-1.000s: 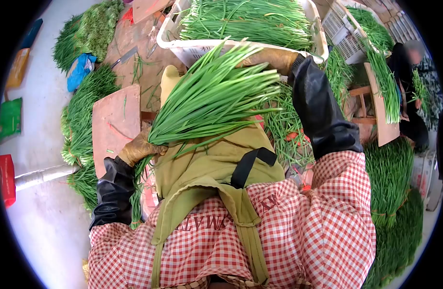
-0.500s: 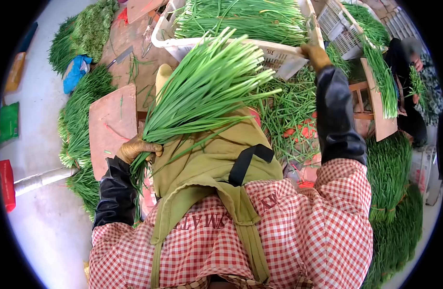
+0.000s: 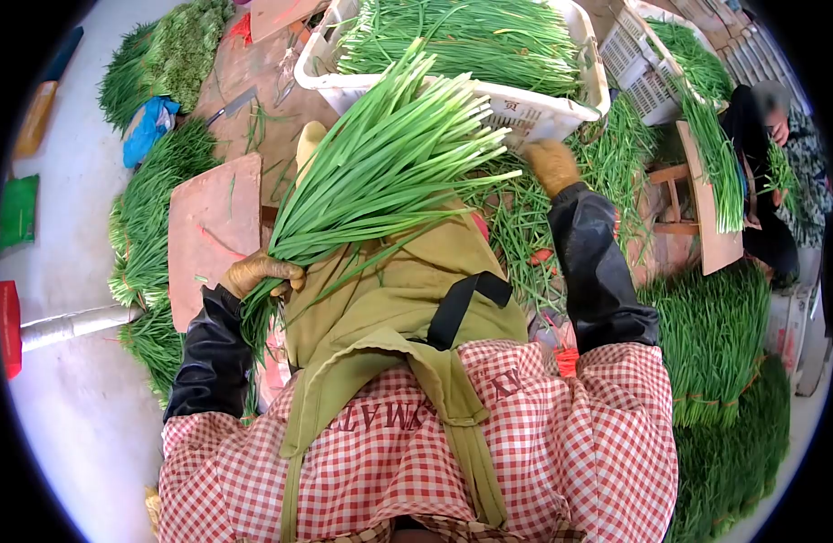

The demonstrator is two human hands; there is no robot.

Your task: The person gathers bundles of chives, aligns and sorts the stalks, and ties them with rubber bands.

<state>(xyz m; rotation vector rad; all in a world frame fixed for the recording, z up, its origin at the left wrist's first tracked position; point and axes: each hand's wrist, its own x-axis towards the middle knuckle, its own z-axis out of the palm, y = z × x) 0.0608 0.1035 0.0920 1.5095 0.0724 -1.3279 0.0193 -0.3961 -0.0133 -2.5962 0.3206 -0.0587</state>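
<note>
My left hand [image 3: 261, 274], in a worn tan glove, is closed around the leafy end of a bunch of garlic chives [image 3: 389, 172]. The bunch fans out across my lap, its pale cut ends pointing up and to the right. My right hand [image 3: 552, 167], also gloved, is apart from the bunch, just below the near right corner of a white plastic crate [image 3: 525, 107]. Its fingers look curled in, with nothing visible in them. More chives [image 3: 462, 45] lie piled in the crate. An olive apron [image 3: 389, 290] covers my lap.
Loose trimmings [image 3: 525, 226] litter the floor on the right. Chive bundles [image 3: 711, 335] stand at the right, others [image 3: 158, 208] at the left. A wooden board [image 3: 215, 240] and a knife [image 3: 231, 107] lie left. A second crate [image 3: 643, 63] and a co-worker [image 3: 768, 181] are at right.
My right hand has left the crate's rim and moved down and left toward the bunch's cut ends. My left hand keeps its hold on the chives, nearly still.
</note>
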